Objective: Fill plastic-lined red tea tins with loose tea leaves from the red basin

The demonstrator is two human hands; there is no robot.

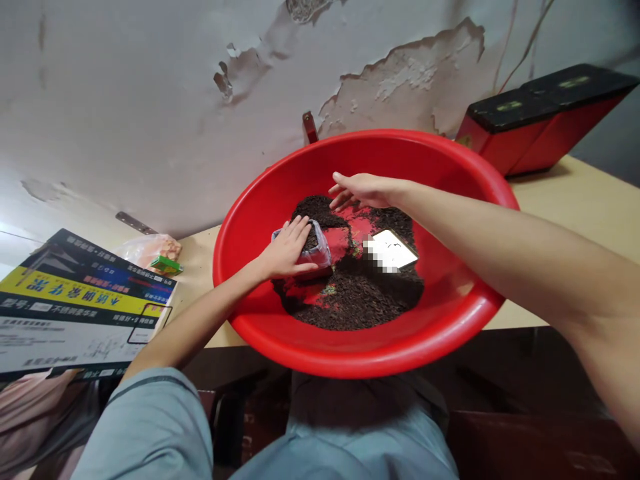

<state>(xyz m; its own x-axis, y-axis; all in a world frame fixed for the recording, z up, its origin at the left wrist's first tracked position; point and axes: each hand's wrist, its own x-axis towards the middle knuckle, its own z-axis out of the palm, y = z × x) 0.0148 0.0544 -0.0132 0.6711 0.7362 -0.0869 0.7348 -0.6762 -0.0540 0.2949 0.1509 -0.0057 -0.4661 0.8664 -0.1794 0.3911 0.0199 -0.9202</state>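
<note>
A large red basin holds loose dark soil, heaped at the back and front with bare red floor between. Inside it stands a small squarish container with a clear plastic liner and soil in it. My left hand lies over the container's left and top side, fingers straight and flat, thumb along its front. Above the soil at the back, my right hand hovers with its fingers apart and nothing in it. Below it a flat white rectangular object, partly pixelated, rests on the soil.
The basin stands on a pale wooden table against a peeling wall. Red boxes with black tops are at the right. A printed carton, a plastic bag and a small green box sit at the left.
</note>
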